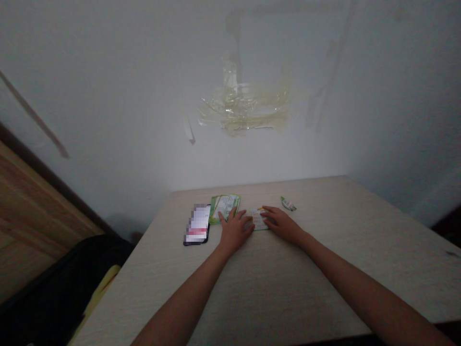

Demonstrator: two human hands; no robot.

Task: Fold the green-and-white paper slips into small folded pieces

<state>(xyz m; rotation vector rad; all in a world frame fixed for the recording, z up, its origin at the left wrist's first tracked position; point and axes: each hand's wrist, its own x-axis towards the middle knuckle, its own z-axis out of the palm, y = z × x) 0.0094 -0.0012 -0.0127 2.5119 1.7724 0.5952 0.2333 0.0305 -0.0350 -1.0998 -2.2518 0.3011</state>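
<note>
A small pale printed sheet (258, 220) with a green edge lies flat on the table between my hands. My right hand (281, 223) rests on its right side, fingers stretched out and a little apart. My left hand (236, 229) lies palm down with spread fingers; its fingertips reach the sheet's left edge, and its thumb side is over a green and white printed packet or booklet (224, 206). The lower part of that green item is hidden by my left hand. Whether it is one piece or several stacked is hard to tell.
A phone (197, 225) with a lit, blurred screen lies left of the green item. Right of my hands sits a small crumpled green and white wrapper (288, 203). The table (266, 288) meets a wall (144, 96) with old tape on it. A dark bag-like thing (72, 283) is at lower left.
</note>
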